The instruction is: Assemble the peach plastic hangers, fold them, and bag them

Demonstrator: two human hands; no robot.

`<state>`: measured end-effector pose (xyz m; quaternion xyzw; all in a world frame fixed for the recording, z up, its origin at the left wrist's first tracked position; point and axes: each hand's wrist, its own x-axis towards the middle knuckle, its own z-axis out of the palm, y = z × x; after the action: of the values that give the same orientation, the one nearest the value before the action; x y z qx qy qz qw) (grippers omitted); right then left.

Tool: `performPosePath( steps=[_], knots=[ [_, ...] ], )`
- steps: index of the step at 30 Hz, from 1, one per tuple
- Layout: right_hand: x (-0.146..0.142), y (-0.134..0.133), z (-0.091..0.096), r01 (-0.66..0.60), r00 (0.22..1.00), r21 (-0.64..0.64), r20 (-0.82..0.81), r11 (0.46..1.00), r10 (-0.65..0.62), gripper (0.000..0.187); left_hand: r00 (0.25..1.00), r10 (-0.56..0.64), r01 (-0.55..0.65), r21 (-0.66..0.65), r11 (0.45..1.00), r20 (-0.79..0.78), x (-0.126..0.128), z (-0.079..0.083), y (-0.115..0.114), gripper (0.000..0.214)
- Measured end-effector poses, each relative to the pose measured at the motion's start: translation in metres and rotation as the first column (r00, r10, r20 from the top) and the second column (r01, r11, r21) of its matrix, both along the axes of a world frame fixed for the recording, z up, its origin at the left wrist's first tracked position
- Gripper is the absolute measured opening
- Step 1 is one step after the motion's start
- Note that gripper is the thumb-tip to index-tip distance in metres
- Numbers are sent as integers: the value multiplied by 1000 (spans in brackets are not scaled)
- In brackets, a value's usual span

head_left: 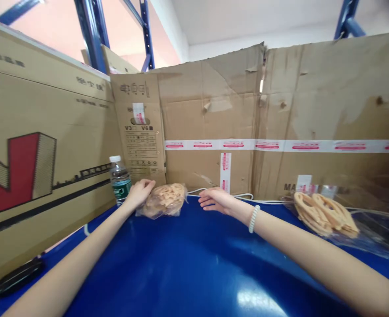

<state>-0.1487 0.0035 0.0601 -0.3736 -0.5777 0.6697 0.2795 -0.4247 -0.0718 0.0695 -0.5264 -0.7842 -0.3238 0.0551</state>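
A clear plastic bag of tan wooden pieces (166,200) lies at the far side of the glossy blue table (194,264). My left hand (140,192) rests on the bag's left end, fingers curled over it. My right hand (214,200) hovers just right of the bag, fingers stretched out toward it and holding nothing; a white bead bracelet circles that wrist. A second pile of tan wooden pieces (324,213) lies on clear plastic at the right.
Cardboard walls (280,114) enclose the table at the back and left. A water bottle (119,180) stands in the back left corner beside my left hand. A white cable (240,196) runs along the back wall. A black object (16,277) lies at the near left edge.
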Motion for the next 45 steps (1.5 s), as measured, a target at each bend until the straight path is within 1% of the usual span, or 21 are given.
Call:
performPosePath(
  steps=[2, 4, 8, 11, 16, 18, 21, 23, 24, 25, 26, 27, 28, 29, 31, 34, 36, 38, 41, 43, 45],
  knots=[
    [-30, 14, -1, 22, 999, -36, 24, 999, -21, 7, 998, 34, -30, -78, 997, 48, -10, -6, 0, 45],
    [-53, 25, -3, 34, 997, -84, 65, 996, -28, 12, 996, 46, -35, -133, 991, 82, -12, -11, 1, 47],
    [-83, 35, -2, -10, 989, -193, 143, 981, 39, 26, 984, 21, 13, -188, 982, 178, -7, -13, 2, 50],
    [-96, 33, 1, -50, 983, -221, 160, 974, 86, 22, 970, 5, 32, -149, 988, 243, 1, -10, 1, 44],
    [-101, 27, 10, -61, 988, -181, 129, 982, 85, 9, 924, -47, 41, 23, 999, 378, 20, -5, -1, 31],
    [-93, 23, 17, -66, 993, -161, 82, 985, 80, 6, 892, -83, 47, 93, 995, 445, 31, -2, -2, 31],
    [-68, 14, 26, -122, 992, -154, 11, 981, 125, 12, 826, -163, 76, 179, 981, 539, 54, -1, -7, 35],
    [-43, 7, 26, -186, 982, -178, -48, 966, 180, 15, 751, -246, 125, 234, 964, 613, 75, -3, -13, 32],
    [-30, 3, 24, -213, 976, -198, -86, 957, 199, 16, 687, -303, 163, 267, 950, 660, 86, -5, -18, 28],
    [-15, -1, 20, -227, 971, -215, -125, 950, 204, 17, 505, -398, 211, 338, 917, 766, 97, -7, -22, 25],
    [-1, -6, 16, -229, 968, -230, -154, 946, 197, 18, 332, -436, 237, 374, 897, 836, 108, -11, -27, 24],
    [13, -11, 10, -222, 968, -238, -170, 945, 184, 18, 198, -440, 269, 383, 884, 876, 119, -16, -32, 26],
    [26, -16, 5, -213, 970, -249, -172, 945, 174, 18, 96, -415, 290, 373, 881, 905, 128, -21, -36, 29],
    [38, -22, -1, -207, 972, -263, -165, 942, 167, 19, 27, -372, 313, 345, 885, 928, 136, -26, -40, 30],
    [58, -34, -10, -193, 976, -301, -154, 934, 153, 18, -56, -299, 382, 297, 875, 953, 149, -38, -45, 31],
    [79, -53, -16, -214, 967, -327, -201, 920, 154, 20, -124, -257, 436, 286, 853, 958, 161, -52, -49, 31],
    [87, -64, -18, -247, 952, -290, -250, 925, 175, 43, -150, -250, 422, 291, 859, 957, 166, -57, -49, 30],
    [90, -71, -20, -222, 951, -233, -268, 947, 157, 62, -151, -247, 421, 289, 860, 957, 169, -58, -50, 31],
    [91, -73, -21, -44, 967, -138, -255, 989, 7, 65, -103, -248, 461, 267, 846, 963, 172, -53, -52, 35],
    [93, -70, -19, 78, 968, -57, -236, 995, -89, 62, -52, -205, 420, 207, 883, 977, 172, -50, -53, 36],
    [99, -67, -12, 147, 972, 100, -197, 984, -125, 60, -38, -154, 325, 158, 932, 987, 170, -47, -53, 38]
  ],
)
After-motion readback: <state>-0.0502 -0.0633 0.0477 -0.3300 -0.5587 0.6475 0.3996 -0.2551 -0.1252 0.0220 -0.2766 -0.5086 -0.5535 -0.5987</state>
